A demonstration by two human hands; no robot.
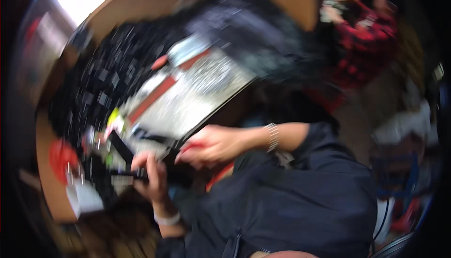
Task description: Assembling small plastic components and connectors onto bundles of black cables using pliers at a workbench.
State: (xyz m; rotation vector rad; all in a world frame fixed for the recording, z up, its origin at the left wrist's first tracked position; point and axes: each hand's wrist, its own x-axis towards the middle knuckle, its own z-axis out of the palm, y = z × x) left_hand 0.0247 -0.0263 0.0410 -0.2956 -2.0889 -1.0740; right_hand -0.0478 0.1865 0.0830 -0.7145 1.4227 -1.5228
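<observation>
Motion blurs the whole picture. My left hand [152, 175], with a pale band at its wrist, is closed on a dark strip-like piece [121, 147] that sticks out past the fingers. To its right, my right hand [209, 145], a metal bracelet on the wrist, has its fingers curled together. Something red shows at those fingers and a dark piece lies just beyond them, but its kind is too smeared to tell. Both hands are at the near edge of a pale work board [183, 114].
On the board lie a pile of small shiny pieces [209, 72], a reddish-brown strip [152, 99] and a light blue packet [188, 50]. Many black pieces [103, 74] heap up behind. At the left are a red object [63, 159] and white paper [84, 198]. Another person [361, 46] sits at the far right.
</observation>
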